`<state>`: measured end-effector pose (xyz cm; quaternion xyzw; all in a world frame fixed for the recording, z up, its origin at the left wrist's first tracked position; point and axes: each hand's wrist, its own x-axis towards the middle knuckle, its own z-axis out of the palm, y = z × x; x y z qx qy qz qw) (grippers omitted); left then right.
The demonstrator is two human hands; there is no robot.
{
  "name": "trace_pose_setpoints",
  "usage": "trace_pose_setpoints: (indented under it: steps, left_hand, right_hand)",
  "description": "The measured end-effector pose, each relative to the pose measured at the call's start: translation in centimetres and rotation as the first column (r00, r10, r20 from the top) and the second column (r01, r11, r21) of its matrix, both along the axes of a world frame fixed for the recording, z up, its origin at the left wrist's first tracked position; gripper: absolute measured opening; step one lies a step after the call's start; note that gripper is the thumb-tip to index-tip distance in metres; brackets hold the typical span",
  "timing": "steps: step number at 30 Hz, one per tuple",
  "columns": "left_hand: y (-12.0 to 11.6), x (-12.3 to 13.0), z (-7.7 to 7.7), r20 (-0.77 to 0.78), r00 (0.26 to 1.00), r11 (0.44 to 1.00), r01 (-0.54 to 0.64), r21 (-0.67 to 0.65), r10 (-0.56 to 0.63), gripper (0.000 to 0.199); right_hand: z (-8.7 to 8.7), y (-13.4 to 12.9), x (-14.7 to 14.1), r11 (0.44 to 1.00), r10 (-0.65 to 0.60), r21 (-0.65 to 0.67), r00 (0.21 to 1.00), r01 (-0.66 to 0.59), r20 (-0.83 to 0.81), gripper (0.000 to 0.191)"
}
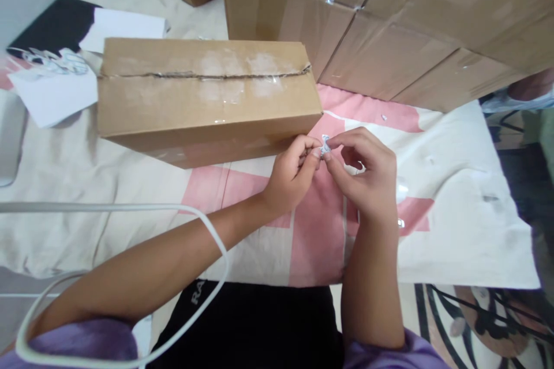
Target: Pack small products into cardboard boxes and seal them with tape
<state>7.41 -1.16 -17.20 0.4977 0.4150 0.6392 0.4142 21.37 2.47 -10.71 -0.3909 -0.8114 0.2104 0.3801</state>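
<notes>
Between both hands is a small crumpled scrap of white paper [326, 145] with bluish print. My left hand [292, 170] pinches its left side, fingers curled. From the right, my right hand [363, 164] grips the same scrap between thumb and forefinger. Just left of the hands lies a closed cardboard box [208, 98], its top seam running lengthwise with pale, torn patches where the surface looks scuffed. Neither hand appears to hold the box, though my left hand is close to its near right corner.
Large stacked cartons [346, 23] rise behind the box. White paper sheets [56, 95], crumpled scraps [64, 61] and a black flat item [52, 29] lie at the left. A white cable [130, 206] loops over my left arm. The patterned cloth [467, 213] ends at the right.
</notes>
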Motion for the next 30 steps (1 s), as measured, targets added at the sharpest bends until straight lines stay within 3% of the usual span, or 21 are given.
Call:
trace_pose_setpoints:
  steps: [9, 17, 30]
  left_hand:
    - [-0.04, -0.06, 0.21, -0.020, 1.000, 1.000, -0.014, 0.025, 0.014, 0.021]
    - [-0.05, -0.05, 0.28, -0.037, 0.999, 1.000, -0.027, 0.006, 0.027, 0.021]
    - [0.01, 0.00, 0.21, 0.016, 1.000, 1.000, 0.023, 0.006, -0.023, 0.019]
  right_hand:
    - [-0.23, -0.11, -0.06, 0.998, -0.018, 0.066, 1.000, 0.018, -0.004, 0.004]
    - [-0.19, -0.14, -0.20, 0.999, -0.041, 0.024, 0.999, 0.041, -0.029, 0.010]
    - [-0.24, -0.02, -0.16, 1.000, 0.030, -0.007, 0.999, -0.030, 0.010, 0.007]
